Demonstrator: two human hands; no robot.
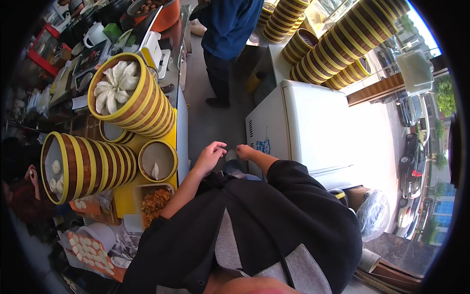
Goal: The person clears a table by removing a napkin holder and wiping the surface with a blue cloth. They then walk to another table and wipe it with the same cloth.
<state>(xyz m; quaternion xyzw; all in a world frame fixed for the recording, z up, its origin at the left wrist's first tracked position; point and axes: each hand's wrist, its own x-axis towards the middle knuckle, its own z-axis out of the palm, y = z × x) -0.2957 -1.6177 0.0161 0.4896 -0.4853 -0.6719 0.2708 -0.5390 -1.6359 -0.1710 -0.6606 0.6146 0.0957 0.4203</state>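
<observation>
In front of my waist, over the floor of the aisle, my left hand (212, 154) is held with loosely bent fingers apart and nothing visible in it. My right hand (244, 151) hangs beside it with curled fingers; its palm is hidden. Left of my left arm, a bamboo steamer basket (144, 161) holds one pleated dumpling (155, 171) on its liner. Behind it rises a stack of steamers (147, 106), topped by a ring of pleated dumplings (117, 86). A second stack (99, 163) has several round buns (56, 167) in its top tier.
Shredded orange-brown filling (156, 204) sits in a tray by my left elbow. Dough wrappers (90, 253) cover an orange board. A white chest freezer (323, 128) stands right of me. Ahead are a person in blue (229, 33) and tall steamer stacks (341, 40). Another person's hand (32, 176) shows far left.
</observation>
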